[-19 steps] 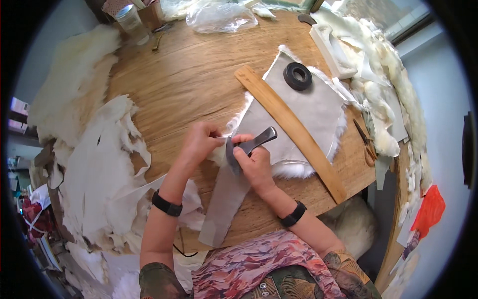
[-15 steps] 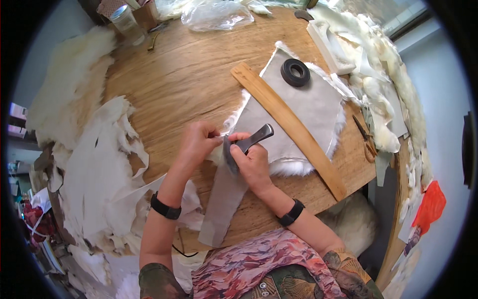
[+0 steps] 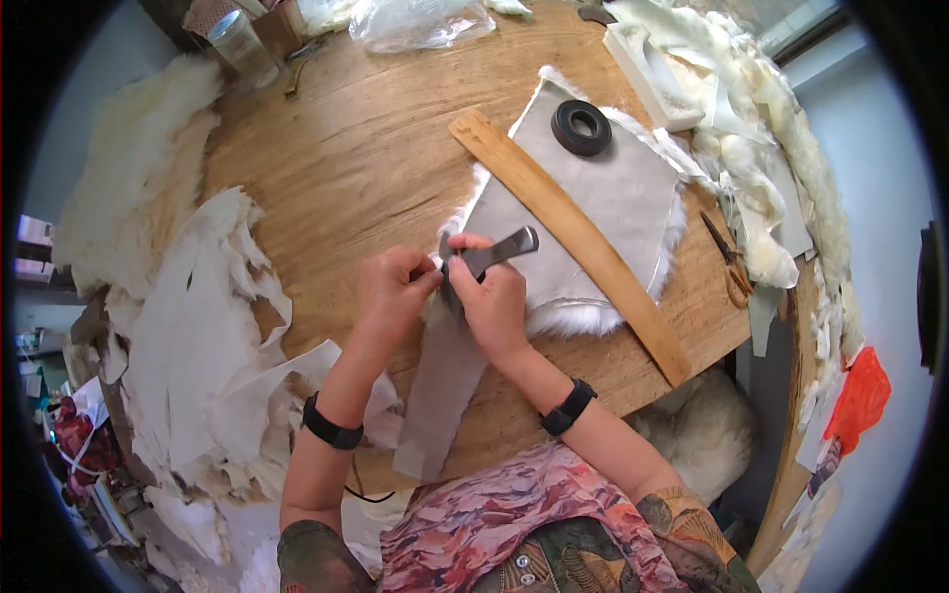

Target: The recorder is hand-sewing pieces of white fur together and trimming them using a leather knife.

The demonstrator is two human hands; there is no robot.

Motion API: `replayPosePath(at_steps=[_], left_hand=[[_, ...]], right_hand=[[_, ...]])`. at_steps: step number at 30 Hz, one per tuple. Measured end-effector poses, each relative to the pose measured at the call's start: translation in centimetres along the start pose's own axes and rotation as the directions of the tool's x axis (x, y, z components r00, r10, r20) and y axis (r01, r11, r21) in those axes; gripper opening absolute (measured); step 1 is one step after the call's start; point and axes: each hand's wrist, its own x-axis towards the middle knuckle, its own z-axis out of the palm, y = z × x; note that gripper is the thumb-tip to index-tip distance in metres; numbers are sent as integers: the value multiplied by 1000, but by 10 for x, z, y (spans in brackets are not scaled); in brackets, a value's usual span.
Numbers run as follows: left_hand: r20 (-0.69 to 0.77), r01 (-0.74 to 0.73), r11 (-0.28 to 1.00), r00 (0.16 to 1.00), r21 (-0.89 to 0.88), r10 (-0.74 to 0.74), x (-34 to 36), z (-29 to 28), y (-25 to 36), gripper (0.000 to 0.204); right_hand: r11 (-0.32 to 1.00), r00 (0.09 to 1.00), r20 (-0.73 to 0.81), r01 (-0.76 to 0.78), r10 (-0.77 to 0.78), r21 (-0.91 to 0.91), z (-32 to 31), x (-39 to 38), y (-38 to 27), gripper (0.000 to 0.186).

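Fingers point(image 3: 420, 272) of the left hand point(image 3: 390, 296) pinch the furry edge of a grey strip of hide point(image 3: 440, 385), while the right hand point(image 3: 494, 301) is closed around a dark metal cutting tool point(image 3: 489, 259) held against the same spot. The tool's long axis runs from lower left to upper right, its flat handle end pointing up and right, away from the person, toward a wooden ruler point(image 3: 568, 237); its working end is hidden between the two hands.

The round wooden table point(image 3: 346, 158) fills most of the scene, its grain bare at the centre. Heaps of white sheepskin point(image 3: 129, 188) and ragged pale offcuts point(image 3: 198, 346) crowd its left side, and more fleece scraps point(image 3: 771, 148) line the right edge. A large grey pelt point(image 3: 613, 198), skin side up with white fur showing at its rim, lies beyond the hands; the ruler rests diagonally across it, and a black ring-shaped weight point(image 3: 581, 127) sits near its far corner. The strip hangs from the hands down toward the person's lap, over the table's near edge.

Scissors point(image 3: 730, 262) lie to the right of the pelt. A glass jar point(image 3: 242, 44) and a clear plastic bag point(image 3: 420, 20) stand at the far side. Both wrists carry black bands.
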Motion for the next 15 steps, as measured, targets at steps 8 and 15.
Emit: replayPosePath(at_steps=[8, 15], left_hand=[[-86, 102, 949, 987, -299, -133, -7, -4, 4, 7], [-382, -133, 882, 923, -452, -57, -7, -33, 52, 6]], right_hand=[[999, 994, 103, -39, 37, 17, -3, -18, 0, 24], [978, 923, 334, 208, -189, -22, -12, -25, 11, 24]])
